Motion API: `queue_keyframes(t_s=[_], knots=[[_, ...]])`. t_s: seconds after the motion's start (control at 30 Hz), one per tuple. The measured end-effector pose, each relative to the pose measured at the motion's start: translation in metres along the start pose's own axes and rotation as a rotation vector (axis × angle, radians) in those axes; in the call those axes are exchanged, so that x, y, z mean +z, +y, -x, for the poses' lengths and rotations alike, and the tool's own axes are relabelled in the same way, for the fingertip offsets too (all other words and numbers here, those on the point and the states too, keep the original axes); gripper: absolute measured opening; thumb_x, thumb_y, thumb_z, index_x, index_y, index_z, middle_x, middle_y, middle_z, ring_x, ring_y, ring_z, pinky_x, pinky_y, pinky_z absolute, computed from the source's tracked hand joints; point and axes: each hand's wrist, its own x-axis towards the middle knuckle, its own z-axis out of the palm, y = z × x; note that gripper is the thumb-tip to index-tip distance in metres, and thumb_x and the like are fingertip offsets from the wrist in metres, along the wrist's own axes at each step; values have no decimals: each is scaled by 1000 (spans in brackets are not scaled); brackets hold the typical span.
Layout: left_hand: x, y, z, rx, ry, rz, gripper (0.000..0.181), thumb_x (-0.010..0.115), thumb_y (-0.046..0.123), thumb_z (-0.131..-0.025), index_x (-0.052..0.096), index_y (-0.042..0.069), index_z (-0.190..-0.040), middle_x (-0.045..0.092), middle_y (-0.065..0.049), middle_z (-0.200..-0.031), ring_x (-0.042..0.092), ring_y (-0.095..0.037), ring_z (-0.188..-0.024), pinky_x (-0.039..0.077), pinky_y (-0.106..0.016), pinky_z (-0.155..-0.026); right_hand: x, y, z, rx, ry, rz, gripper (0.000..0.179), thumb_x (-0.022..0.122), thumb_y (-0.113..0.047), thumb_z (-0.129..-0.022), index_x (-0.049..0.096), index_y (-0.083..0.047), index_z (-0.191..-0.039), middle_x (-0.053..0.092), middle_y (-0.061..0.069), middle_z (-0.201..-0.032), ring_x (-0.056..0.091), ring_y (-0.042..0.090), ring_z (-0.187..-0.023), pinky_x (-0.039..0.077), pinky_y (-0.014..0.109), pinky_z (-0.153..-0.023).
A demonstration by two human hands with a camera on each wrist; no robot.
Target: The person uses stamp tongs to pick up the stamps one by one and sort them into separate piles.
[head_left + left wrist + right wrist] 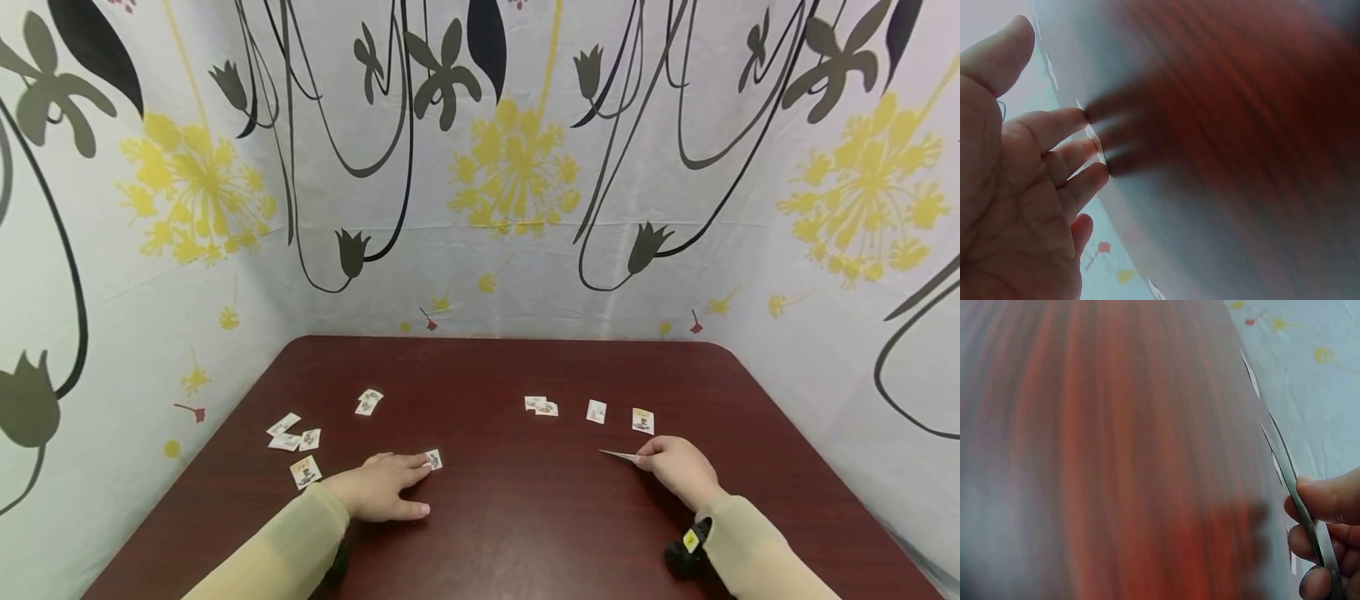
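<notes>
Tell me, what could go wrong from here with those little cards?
The left hand has fingertips against a small card, so a slight shift might slide it. The right hand holds tweezers with slim, pointed tips, which could scratch or bend a card. And two overlapping cards lie right of centre; lifting one might drag the other.

Curtained-off booth, floral-printed cloth [495, 250] on three sides, dark red wood-grain table [510, 483] within

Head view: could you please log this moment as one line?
left hand: touching card | right hand: holding tweezers | other cards: on table
</notes>
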Motion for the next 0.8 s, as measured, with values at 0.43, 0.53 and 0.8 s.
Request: queue_keyframes(t_s=[0.43, 0.53, 0.8], knots=[[2, 21, -15, 37, -1, -55, 71, 57, 55, -91, 46, 9, -144, 39, -7, -151, 35, -29, -138, 23, -49, -112, 30, -28, -4, -69, -3, -34, 7, 71, -24, -83, 73, -17, -81, 61, -4, -76, 50, 16, -66, 39, 32, -59], [3, 24, -19, 40, -5, -66, 72, 56, 56, -91, 44, 10, -145, 38, -6, -151, 34, -28, -139, 22, -48, -112, 36, -35, -5, -72, 1, -42, 6, 72, -24, -82, 73, -18, -80, 61, -5, -76, 50, 15, -66, 39, 32, -59], [4, 35, -28, 48, -19, -86, 72, 55, 57, -91, 43, 12, -146, 36, -4, -152, 33, -25, -139, 22, -45, -113, 49, -50, -10, -72, -10, -55, 5, 72, -22, -81, 73, -20, -77, 62, -6, -75, 51, 15, -66, 40, 32, -59]])
